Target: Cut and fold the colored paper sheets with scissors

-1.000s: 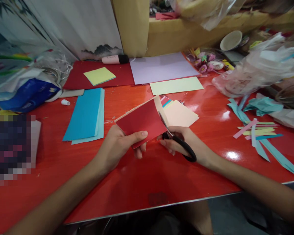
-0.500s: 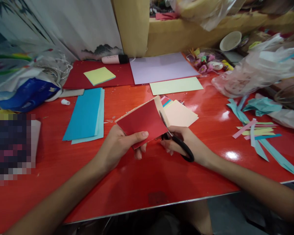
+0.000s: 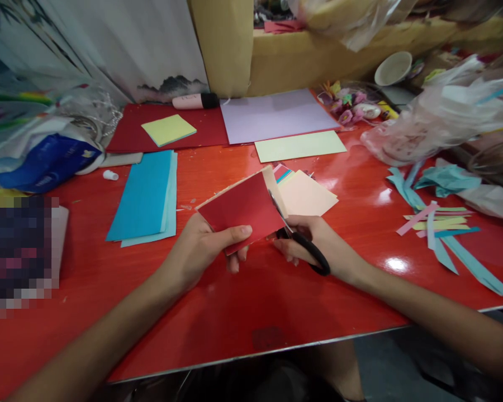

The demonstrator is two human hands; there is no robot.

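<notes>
My left hand [image 3: 205, 243] pinches a red paper [image 3: 243, 209] with the thumb on top and fingers beneath. A cream sheet [image 3: 271, 181] shows behind its upper and right edges. In my right hand [image 3: 318, 240] is a pair of black-handled scissors [image 3: 310, 252], with my fingers in the loops. The blades lie along the right edge of the red paper; part of them is hidden by it. Just behind the scissors, a stack of pale peach paper [image 3: 305, 195] rests on the red table [image 3: 218, 318], with several coloured sheets peeking out at its upper left.
Blue paper sheets [image 3: 145, 195] lie on the left, near a blue packet [image 3: 50, 162]. Behind are a yellow paper square [image 3: 169, 130], a lilac sheet [image 3: 276, 114] and a pale green strip [image 3: 300, 146]. Paper cuttings [image 3: 440, 223] and plastic bags [image 3: 436, 117] crowd the right.
The view shifts very slightly. The scissor blades look a little closer together along the right edge of the red paper; both hands keep nearly the same place.
</notes>
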